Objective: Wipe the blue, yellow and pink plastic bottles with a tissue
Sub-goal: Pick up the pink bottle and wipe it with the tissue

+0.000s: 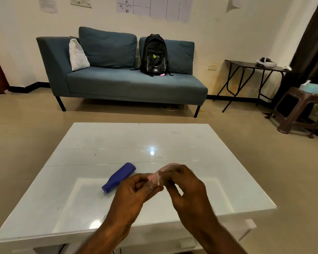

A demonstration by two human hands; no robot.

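A blue plastic bottle (119, 177) lies on its side on the glossy white table (92, 147), its neck pointing toward the near left. Just to its right, above the table, both of my hands hold a pink bottle (164, 170), which is mostly covered by fingers. My left hand (136, 191) grips the nearer end of the pink bottle. My right hand (184, 184) wraps its far part with a white tissue (159, 179) pressed against it. No yellow bottle is in view.
A blue sofa (121, 83) with a black backpack (154, 55) stands beyond the table. At the right are a dark folding table (253, 66) and a brown plastic stool (301, 107). Tiled floor surrounds the white table.
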